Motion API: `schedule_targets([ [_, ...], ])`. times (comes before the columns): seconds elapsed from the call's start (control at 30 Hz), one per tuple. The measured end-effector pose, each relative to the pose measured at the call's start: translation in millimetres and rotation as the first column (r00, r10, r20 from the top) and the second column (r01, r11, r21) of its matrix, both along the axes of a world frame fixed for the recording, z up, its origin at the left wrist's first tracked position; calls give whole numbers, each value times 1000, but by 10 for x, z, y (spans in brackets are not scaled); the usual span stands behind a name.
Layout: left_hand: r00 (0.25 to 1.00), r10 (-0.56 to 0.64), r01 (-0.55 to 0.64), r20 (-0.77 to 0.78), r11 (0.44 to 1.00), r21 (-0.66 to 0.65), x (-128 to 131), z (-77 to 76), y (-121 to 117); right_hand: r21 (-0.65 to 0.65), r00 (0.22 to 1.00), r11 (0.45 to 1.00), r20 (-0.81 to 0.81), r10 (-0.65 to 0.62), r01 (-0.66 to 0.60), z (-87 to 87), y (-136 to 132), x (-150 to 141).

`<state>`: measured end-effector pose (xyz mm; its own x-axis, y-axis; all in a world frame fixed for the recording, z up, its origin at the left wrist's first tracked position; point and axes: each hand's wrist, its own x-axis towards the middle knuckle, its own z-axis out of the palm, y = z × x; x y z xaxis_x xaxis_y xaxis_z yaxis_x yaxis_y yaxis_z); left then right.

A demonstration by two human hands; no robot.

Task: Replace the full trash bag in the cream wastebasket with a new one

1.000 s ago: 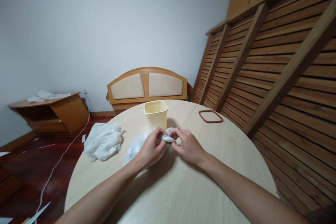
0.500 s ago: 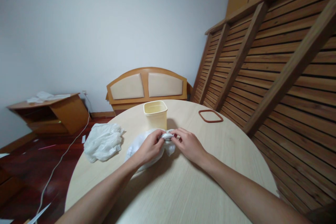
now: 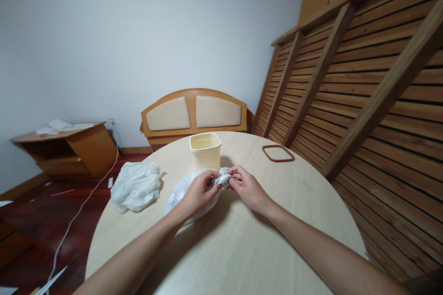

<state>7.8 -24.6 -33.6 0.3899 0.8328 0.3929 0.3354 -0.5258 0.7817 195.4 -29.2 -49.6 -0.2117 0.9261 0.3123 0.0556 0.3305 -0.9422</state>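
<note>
A white plastic bag (image 3: 178, 192) lies on the table in front of me, its body to the left, partly behind my left hand (image 3: 201, 190). That hand pinches the bag's gathered neck between thumb and fingers. Close by on the right, my right hand (image 3: 247, 188) grips the twisted end of the same bag. What the bag contains, if anything, cannot be made out. Just beyond it stands a pale yellow square tub (image 3: 206, 152), upright and without a lid, its lower part hidden by the bag and my left hand.
A second crumpled white plastic bag (image 3: 136, 186) rests at the left of the round table (image 3: 242, 253). Toward the back right lies a brown rounded-square ring (image 3: 278, 153). A slatted wooden panel (image 3: 346, 115) leans along the right side. A low cabinet (image 3: 69, 150) stands at the left wall.
The bag's gathered neck has turned between my fingers and now looks more twisted. Its loose end, which hung below my hands, now points up and away. My hands have barely shifted.
</note>
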Motion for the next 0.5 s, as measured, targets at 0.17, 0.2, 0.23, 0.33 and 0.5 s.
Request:
schedule_targets([
  [0.17,1000,1,-3,17,996,86,-5,11,-15,148,995,986,56,-85,76,23,7,-2],
  [0.2,999,1,-5,37,995,104,-1,16,-23,154,996,986,48,-76,68,30,7,-2],
  [0.23,998,1,-8,57,993,115,4,21,-32,154,997,987,35,-62,56,36,7,-2],
  [0.33,997,-5,-1,77,997,79,17,32,-48,111,1000,994,-13,-11,12,45,17,1],
  [0.5,994,15,-15,105,1000,0,8,27,-29,-2,994,999,-97,41,-41,13,55,7],
])
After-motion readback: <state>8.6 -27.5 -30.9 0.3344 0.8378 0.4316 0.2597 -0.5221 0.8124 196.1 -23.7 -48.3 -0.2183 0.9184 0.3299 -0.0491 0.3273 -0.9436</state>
